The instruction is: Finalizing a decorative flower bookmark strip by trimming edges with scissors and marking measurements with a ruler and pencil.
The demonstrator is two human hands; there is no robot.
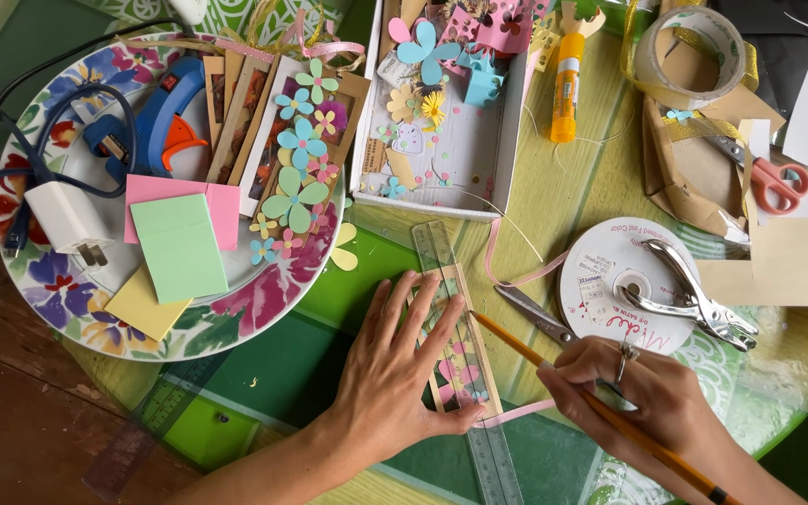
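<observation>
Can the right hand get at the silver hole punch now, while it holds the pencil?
Probably not freely: the right hand grips the pencil. The hole punch lies uncovered just above it.

The surface is a round top covered in a yellow-green and dark green patterned cloth, with bare dark wood showing at the lower left of the frame. Directly on it lie a big floral plate at the upper left, a shallow white box at top centre, a yellow glue stick and a tape roll toward the upper right. Mid-frame rest a clear ruler, a ribbon spool bearing a metal hole punch, grey scissors, and red-handled scissors at the right.
</observation>
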